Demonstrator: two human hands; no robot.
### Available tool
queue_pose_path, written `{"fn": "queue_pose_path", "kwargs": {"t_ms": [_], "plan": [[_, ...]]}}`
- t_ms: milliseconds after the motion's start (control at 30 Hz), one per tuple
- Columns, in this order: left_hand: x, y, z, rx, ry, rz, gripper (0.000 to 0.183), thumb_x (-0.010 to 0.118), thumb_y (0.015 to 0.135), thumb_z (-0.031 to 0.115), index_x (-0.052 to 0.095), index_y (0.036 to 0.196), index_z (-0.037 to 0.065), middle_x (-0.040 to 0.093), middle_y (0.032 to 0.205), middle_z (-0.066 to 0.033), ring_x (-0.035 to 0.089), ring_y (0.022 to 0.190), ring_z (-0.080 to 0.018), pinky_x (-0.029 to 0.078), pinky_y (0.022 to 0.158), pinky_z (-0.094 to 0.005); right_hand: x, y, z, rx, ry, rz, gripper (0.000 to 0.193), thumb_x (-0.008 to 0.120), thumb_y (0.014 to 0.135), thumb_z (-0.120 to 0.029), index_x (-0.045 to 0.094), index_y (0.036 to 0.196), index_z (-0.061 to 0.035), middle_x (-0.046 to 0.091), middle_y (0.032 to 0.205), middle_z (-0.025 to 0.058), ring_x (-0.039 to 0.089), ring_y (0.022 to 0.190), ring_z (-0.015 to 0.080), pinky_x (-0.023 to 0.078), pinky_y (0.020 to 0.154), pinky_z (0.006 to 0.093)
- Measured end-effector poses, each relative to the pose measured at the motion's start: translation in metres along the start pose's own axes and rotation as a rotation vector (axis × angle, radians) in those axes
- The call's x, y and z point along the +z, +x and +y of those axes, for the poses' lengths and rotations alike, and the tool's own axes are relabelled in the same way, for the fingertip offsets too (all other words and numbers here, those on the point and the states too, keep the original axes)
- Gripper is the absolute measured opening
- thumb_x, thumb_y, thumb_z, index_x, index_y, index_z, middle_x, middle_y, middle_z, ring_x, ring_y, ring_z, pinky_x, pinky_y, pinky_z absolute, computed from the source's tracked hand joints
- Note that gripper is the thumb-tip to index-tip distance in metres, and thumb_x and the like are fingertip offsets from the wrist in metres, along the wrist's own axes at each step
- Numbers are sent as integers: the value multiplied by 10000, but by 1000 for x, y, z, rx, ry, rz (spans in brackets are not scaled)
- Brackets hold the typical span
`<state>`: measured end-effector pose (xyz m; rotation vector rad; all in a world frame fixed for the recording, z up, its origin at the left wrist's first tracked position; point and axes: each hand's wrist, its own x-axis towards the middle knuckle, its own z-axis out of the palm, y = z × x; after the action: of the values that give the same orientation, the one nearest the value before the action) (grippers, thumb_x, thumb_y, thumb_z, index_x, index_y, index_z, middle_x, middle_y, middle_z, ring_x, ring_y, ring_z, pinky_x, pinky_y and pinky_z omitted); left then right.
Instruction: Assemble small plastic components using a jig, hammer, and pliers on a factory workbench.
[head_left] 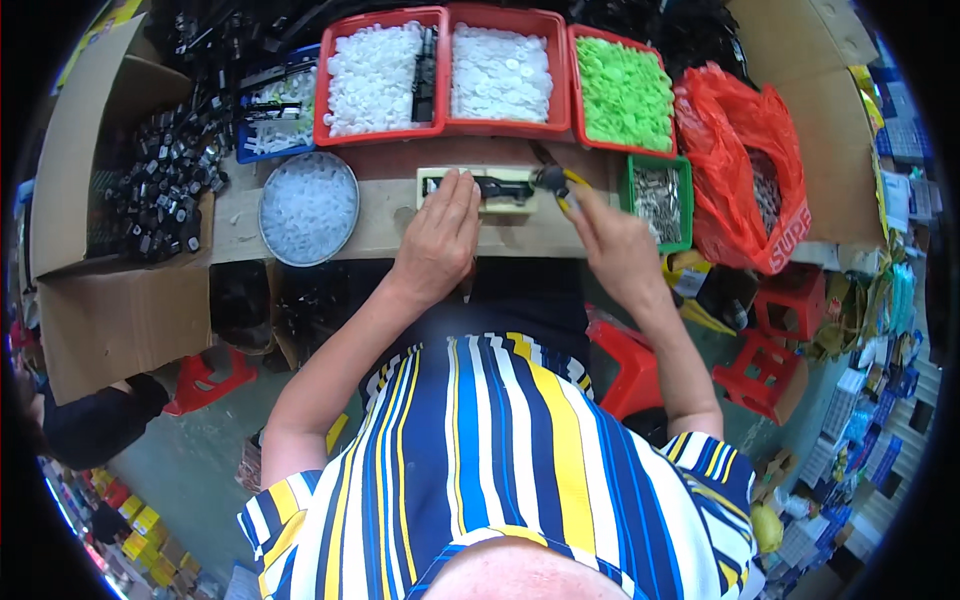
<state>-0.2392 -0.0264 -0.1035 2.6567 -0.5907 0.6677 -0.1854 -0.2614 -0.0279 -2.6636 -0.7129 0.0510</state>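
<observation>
A cream block-shaped fixture (508, 208) lies on the work surface in front of me, with a long black plastic part (505, 187) set in it. My left hand (440, 235) bears down on the left end of the part, fingers close together and covering that end. In my right hand (622, 245) are pliers with yellow handles (562, 185), gripped in closed fingers. Their dark head is over the right end of the black part. Whether the jaws touch the part I cannot tell.
Red trays hold white pieces (375, 75), (502, 75) and green pieces (625, 90). A round dish of translucent pieces (308, 208) sits left; a green tray of metal pieces (657, 205) and a red plastic bag (735, 150) sit right. Cardboard boxes (120, 320) flank the bench.
</observation>
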Motion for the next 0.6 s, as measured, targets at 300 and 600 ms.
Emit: {"fn": "queue_pose_path", "kwargs": {"t_ms": [300, 600], "plan": [[-4, -2, -7, -100, -61, 34, 402, 691, 821, 52, 602, 1190, -82, 584, 1254, -230, 560, 1212, -382, 471, 1004, -439, -71, 43, 113, 166, -358, 567, 238, 548, 990, -255, 646, 1124, -83, 675, 866, 202, 670, 788, 387, 517, 661, 479], [30, 27, -4, 10, -86, 129, 115, 658, 686, 186, 640, 695, 73, 635, 811, -103, 609, 814, -278, 494, 734, -389, -64, 58, 323, 4, -621, 97, 401, 503, 974, -136, 562, 1354, -23, 641, 1052, 243, 626, 900, 382, 523, 755, 477]]}}
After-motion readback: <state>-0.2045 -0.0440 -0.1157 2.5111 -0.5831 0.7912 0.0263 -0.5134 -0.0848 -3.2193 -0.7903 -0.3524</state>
